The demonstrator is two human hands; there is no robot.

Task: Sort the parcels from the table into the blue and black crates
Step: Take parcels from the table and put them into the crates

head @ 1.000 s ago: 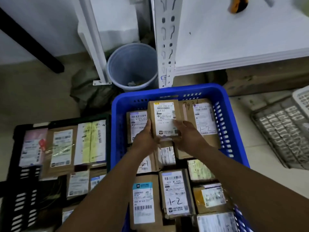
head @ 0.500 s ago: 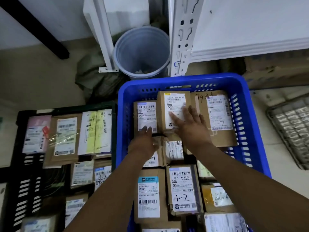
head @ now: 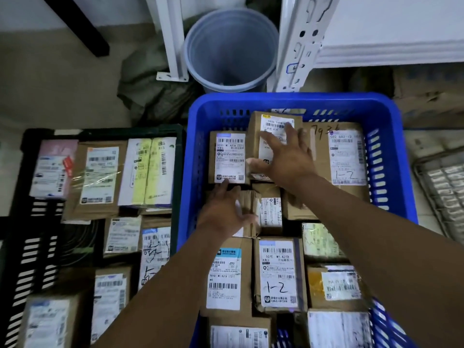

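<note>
Light: was dim, cool and bluish throughout; brightest on the white flat bench top (head: 401, 26) at upper right and on the white paper labels (head: 347, 156).
Shadow: lay heavy beneath that bench and inside the black slotted plastic crate (head: 25, 247).
Glare: a faint sheen showed on the tape-wrapped brown cardboard parcel (head: 98, 177).
Focus: lower corners were smeared; the right hand (head: 288, 159) was slightly soft.
Distortion: the blue plastic crate (head: 288, 101) rim bowed outward, wide-angle.

The small parcel (head: 272, 126) under the right hand (head: 286, 159) was matt brown cardboard with a smooth white paper label. The left hand (head: 221, 214) rested on a creased brown paper parcel (head: 247, 202). Around both hands, the blue crate (head: 296, 101) was glossy moulded plastic. Left of them stood the black crate (head: 47, 212), of duller plastic, where shiny clear tape covered a taped parcel (head: 98, 177).
</note>
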